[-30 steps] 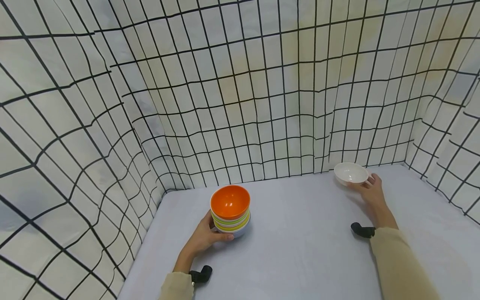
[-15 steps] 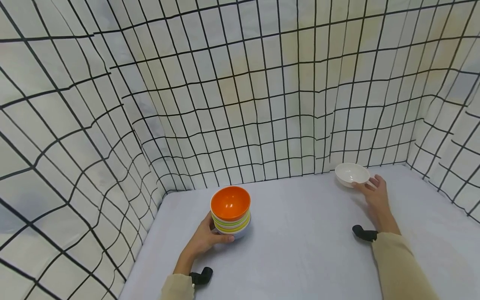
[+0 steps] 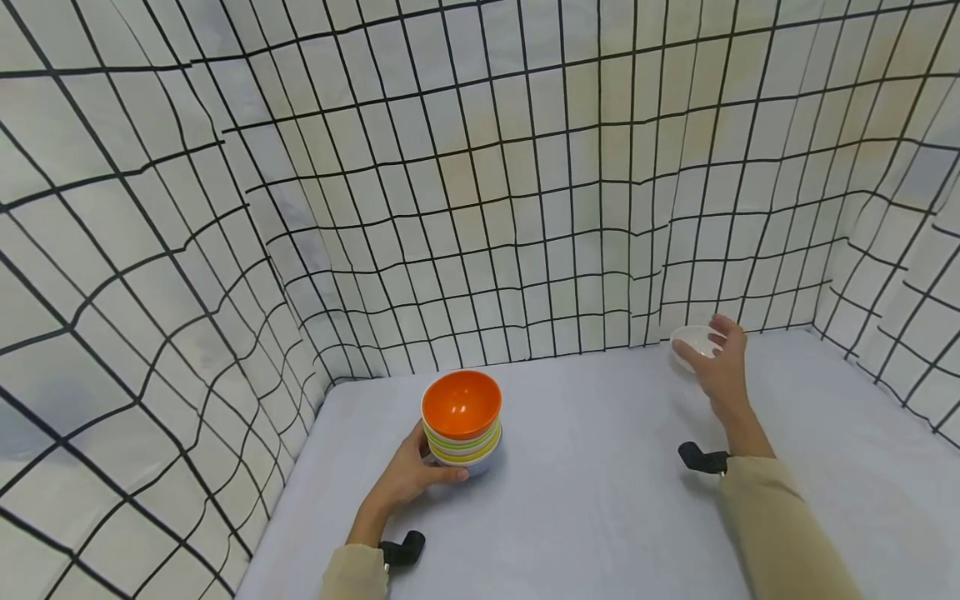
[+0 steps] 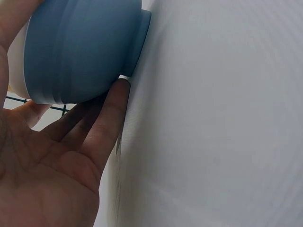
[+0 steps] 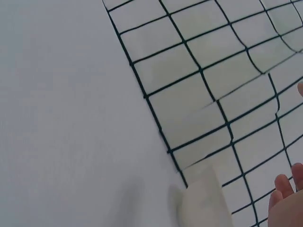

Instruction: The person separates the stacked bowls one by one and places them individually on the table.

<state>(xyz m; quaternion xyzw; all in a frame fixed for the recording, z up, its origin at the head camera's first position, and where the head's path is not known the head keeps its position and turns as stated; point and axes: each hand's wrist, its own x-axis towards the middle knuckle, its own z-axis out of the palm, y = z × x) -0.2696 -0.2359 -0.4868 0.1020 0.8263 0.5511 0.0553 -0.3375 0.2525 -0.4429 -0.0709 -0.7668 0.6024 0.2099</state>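
A stack of nested bowls (image 3: 461,406) stands at the left of the table, orange on top, with white, green and yellow rims below. At its bottom is a light blue bowl (image 4: 87,47). My left hand (image 3: 410,473) holds the stack low down, thumb at the front and fingers round the left side. A white bowl (image 3: 684,340) sits at the back right, partly hidden by my right hand (image 3: 720,367). That hand is raised over the bowl with its fingers spread and nothing in its grasp. In the right wrist view the white bowl (image 5: 203,201) appears apart from the hand (image 5: 289,203).
A white cloth covers the table (image 3: 585,450). Hanging white fabric with a black grid (image 3: 555,208) encloses the back and sides, and the white bowl stands close to its lower edge. Black wrist mounts (image 3: 702,458) sit on both arms.
My right hand has let go of the white bowl's right rim, risen and moved left over it. The white bowl stays in place. My left hand and the stack have not visibly moved.
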